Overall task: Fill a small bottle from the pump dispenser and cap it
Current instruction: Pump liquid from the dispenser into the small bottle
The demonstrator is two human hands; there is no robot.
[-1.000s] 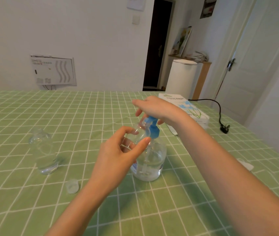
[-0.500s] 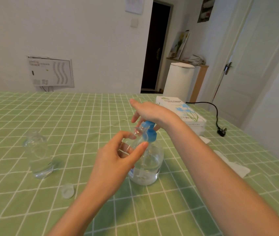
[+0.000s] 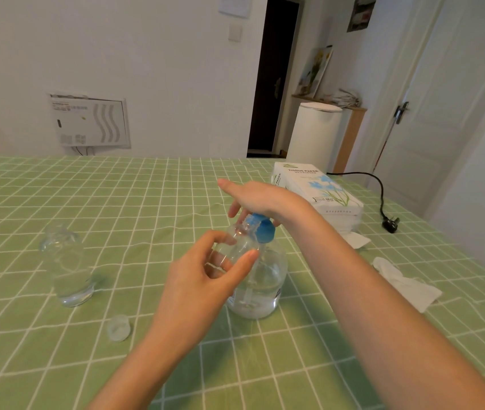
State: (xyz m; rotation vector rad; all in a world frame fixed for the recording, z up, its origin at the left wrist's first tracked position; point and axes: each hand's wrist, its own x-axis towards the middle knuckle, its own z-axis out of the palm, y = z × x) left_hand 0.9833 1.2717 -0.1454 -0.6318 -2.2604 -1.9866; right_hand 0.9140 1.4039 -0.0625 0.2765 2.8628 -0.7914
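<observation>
Soft, even light (source unseen); faint shadows on table [image 3: 43, 365]; edges bowed by wide-angle; slight softness.

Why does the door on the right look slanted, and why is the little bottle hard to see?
Head view: the wide-angle lens tilts things near the edges, so the white door leans; the small bottle in the left hand is clear, in front of the clear pump dispenser; shadows on the tablecloth are soft.

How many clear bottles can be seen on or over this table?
3: a small bottle held in the left hand, the pump dispenser just behind it, and a lone bottle standing at the left.
</observation>
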